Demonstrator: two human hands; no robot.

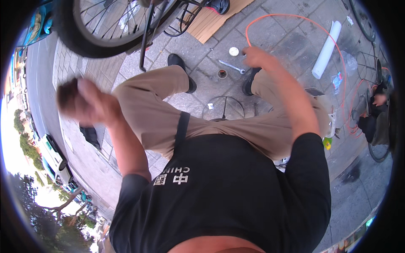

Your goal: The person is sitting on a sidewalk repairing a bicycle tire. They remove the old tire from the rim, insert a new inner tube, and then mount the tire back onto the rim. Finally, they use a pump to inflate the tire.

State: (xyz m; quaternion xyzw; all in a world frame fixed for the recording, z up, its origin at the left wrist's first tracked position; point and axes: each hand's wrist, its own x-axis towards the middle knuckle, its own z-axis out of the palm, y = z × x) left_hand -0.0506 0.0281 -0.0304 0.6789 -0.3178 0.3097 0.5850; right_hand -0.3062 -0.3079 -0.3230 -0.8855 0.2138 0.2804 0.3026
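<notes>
My left hand (95, 103) is raised at the left, smeared by motion. A dark brown, blurred thing (67, 95) is in its fingers; its kind cannot be made out. My right hand (255, 57) reaches forward over my right shoe, its fingers curled round the end of an orange hose (278, 15). On the paving below it lie an open-ended wrench (231, 66), a small white round tin or lid (233, 51) and a small open round tin (222, 74). A bicycle wheel with a black tyre (99, 51) stands ahead at the upper left.
Cardboard (206, 29) lies beyond the bicycle's kickstand (145, 46). A white roll (327, 49) and a plastic bag (349, 63) lie to the right. Another person (377, 109) is at the far right near more wheels. A round metal frame (223, 105) sits between my legs.
</notes>
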